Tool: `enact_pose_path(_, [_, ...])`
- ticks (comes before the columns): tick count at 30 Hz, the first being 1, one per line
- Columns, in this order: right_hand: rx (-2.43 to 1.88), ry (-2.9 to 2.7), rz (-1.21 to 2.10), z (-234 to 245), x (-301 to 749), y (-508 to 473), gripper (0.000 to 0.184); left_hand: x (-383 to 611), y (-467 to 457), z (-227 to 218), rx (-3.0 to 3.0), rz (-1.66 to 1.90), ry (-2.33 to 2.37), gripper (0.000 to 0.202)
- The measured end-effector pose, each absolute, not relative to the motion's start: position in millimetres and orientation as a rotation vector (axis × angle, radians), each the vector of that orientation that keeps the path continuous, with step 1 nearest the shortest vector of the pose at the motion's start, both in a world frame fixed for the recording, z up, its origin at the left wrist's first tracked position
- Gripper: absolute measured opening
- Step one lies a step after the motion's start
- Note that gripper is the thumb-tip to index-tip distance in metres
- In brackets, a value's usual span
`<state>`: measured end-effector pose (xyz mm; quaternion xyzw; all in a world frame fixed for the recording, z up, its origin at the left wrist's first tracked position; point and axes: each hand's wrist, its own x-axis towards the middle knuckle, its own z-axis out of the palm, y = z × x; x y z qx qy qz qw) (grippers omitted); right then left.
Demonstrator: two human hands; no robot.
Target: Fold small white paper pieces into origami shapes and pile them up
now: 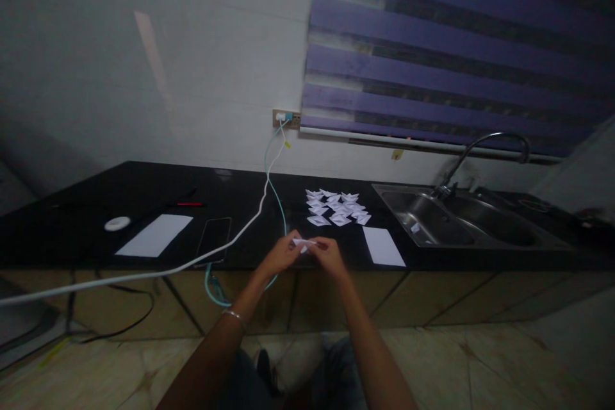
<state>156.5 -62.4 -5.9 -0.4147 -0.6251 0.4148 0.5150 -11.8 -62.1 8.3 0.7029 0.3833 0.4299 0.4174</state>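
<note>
While a thick white cable runs in from the left edge of the frame across the long black glossy desk, a small round white disc lies at the middle left of the picture, with a flat white rectangular paper sheet just to its right and a thin red pen a little above that. Next to the sheet rests a dark rectangular phone, face up near the desk's front edge. Right of the phone, a thin teal cable hangs down from a wall socket in the upper middle. At the centre of the frame, just over the desk's front edge, the left hand and the right hand meet, both pinching a small folded white paper piece between their fingertips; a thin bracelet circles the left wrist. Above the hands, further back on the desk, a cluster of small folded white paper shapes lies spread in rows. Right of the hands lies another white rectangular paper sheet, and beyond it, at the middle right, a stainless steel sink with a curved metal tap.
</note>
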Motion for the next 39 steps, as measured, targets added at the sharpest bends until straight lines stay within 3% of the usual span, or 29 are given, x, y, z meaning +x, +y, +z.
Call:
enact_pose_path(20, [-1.025, -1.514, 0.908, -11.3, 156.7, -65.4, 0.025, -11.1, -59.0, 5.6, 1.777, 1.025, 0.949, 0.038])
enact_pose_path(27, [-1.010, -1.426, 0.957, -12.3, 156.6, -65.9, 0.022, -7.9, -55.0, 5.7, 1.740, 0.991, 0.976, 0.050])
enact_pose_path(39, [-1.019, -1.443, 1.038, -16.1, 159.0, -56.8, 0.027, -12.4, -64.8, 14.1, 1.563, 0.953, 0.868, 0.052])
